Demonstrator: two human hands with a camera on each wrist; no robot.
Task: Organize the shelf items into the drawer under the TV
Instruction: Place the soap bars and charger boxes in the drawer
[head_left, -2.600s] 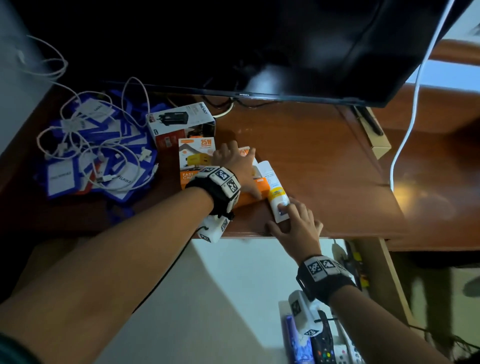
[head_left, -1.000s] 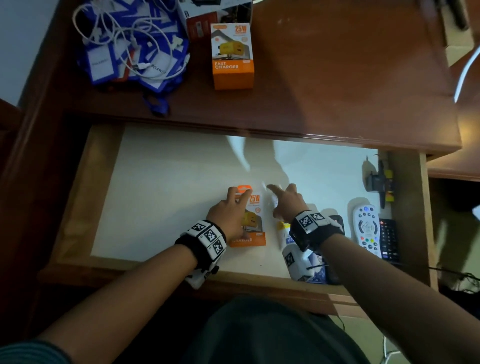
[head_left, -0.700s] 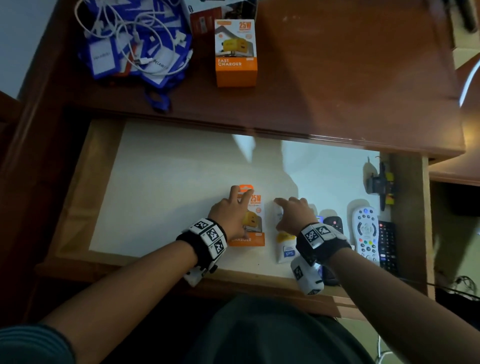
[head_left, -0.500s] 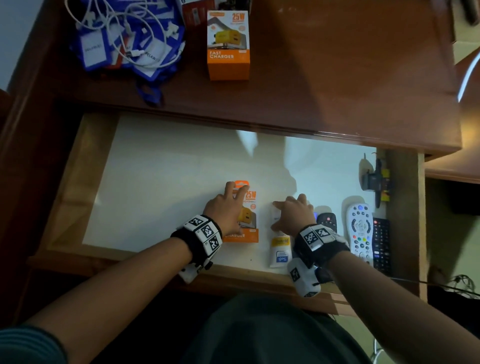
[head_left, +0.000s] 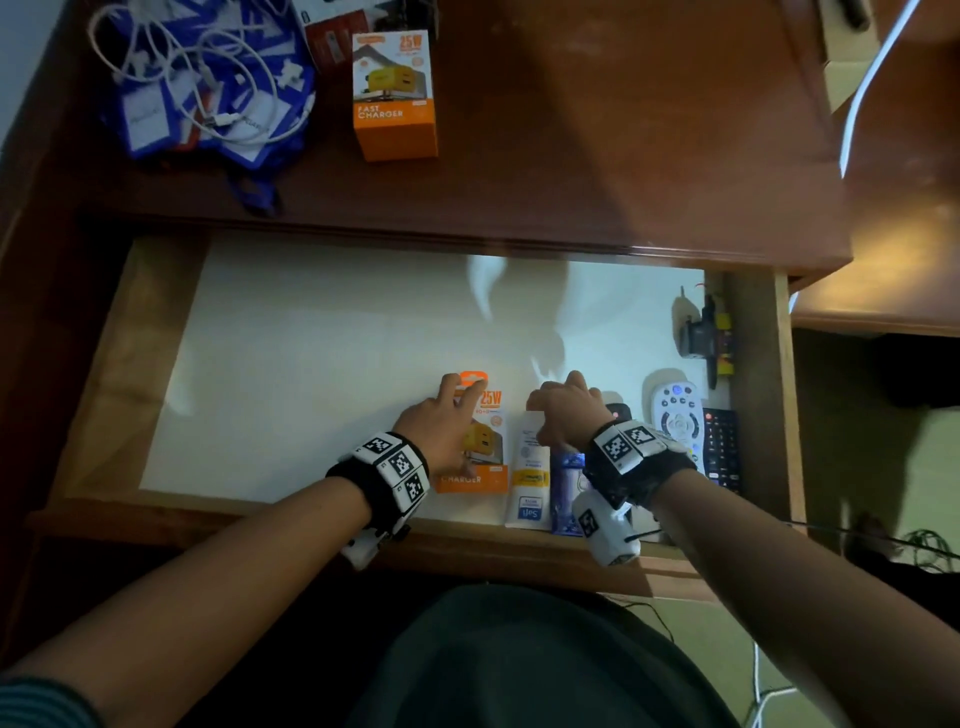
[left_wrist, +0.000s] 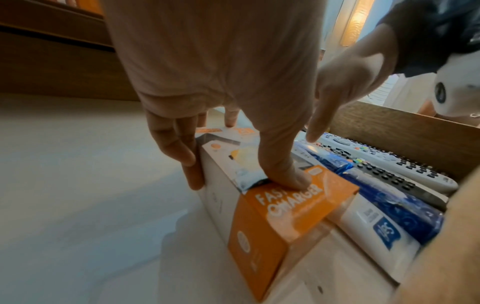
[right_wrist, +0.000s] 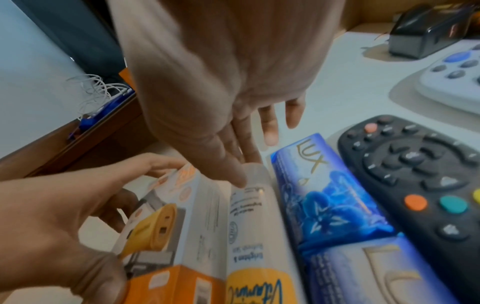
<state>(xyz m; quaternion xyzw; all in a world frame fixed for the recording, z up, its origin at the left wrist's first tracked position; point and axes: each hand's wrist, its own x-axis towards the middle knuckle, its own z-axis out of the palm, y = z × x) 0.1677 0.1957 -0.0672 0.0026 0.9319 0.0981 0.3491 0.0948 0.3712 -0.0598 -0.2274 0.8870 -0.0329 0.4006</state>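
White-lined wooden drawer (head_left: 130, 332), row forming. Left hand (head_left: 441, 431) gripping orange fast-charger box (left_wrist: 283, 214); right hand (head_left: 569, 410), fingers straight, touching white lotion tube (right_wrist: 252, 216). Could probably shove blue soap pack (right_wrist: 324, 205) crooked.

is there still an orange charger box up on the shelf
Yes, one orange fast charger box stands on the wooden shelf, beside the tangle of white cables.

Both forearms reach forward, side by side. The left hand (head_left: 441, 421) curls thumb and fingers downward; the right hand (head_left: 566, 415) hovers, fingers straight.
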